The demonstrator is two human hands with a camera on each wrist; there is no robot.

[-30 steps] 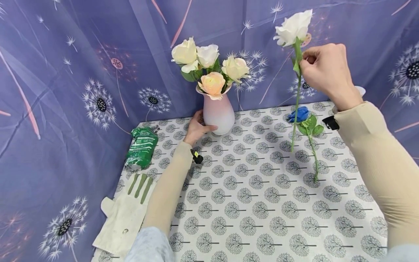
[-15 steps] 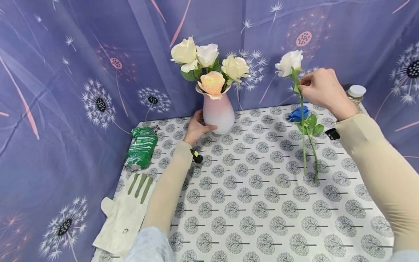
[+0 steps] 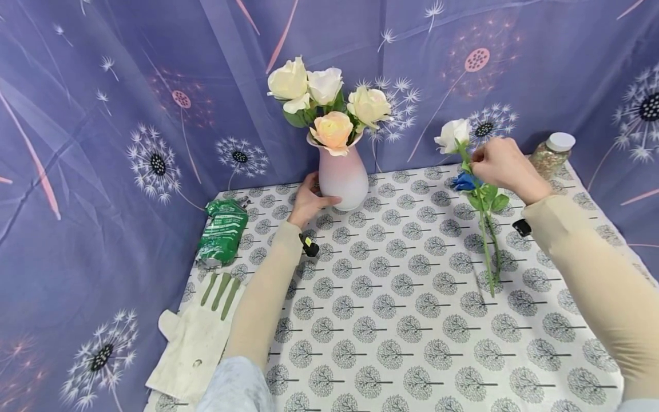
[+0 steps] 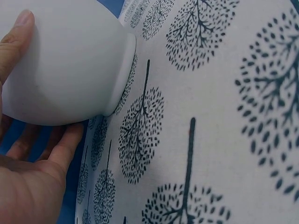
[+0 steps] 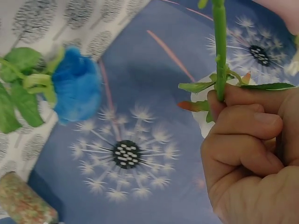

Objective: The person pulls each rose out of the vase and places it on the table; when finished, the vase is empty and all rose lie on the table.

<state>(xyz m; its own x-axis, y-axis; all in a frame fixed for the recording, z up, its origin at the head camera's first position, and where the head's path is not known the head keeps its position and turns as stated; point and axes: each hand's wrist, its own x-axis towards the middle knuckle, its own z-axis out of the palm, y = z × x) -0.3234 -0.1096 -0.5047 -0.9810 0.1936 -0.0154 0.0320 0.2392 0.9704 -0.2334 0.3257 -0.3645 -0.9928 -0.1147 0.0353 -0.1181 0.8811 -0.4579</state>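
The right hand [image 3: 504, 166] pinches the green stem of a white rose [image 3: 453, 136] just under its bloom; in the right wrist view the thumb and fingers [image 5: 252, 140] close on the stem [image 5: 220, 42]. Below and behind it a blue rose [image 3: 465, 182] lies on the cloth, its leaves partly behind the held stem; the right wrist view also shows its blue bloom [image 5: 77, 86]. At the back, the left hand [image 3: 309, 201] grips the lower side of a pink-and-white vase [image 3: 344, 177], which stands upright with several flowers. In the left wrist view, thumb and fingers lie round the vase base [image 4: 65, 65].
A capped jar [image 3: 551, 157] stands at the back right, beyond the right hand. Along the left edge lie a green packet [image 3: 222, 233] and a pale glove [image 3: 198, 337]. A purple patterned curtain [image 3: 206, 51] rises behind and beside the tree-print cloth [image 3: 407, 332].
The right hand has come down with the white rose, whose stem has moved lower and to the right, alongside the blue rose's stem. The jar has come into view. The left hand and vase stay put.
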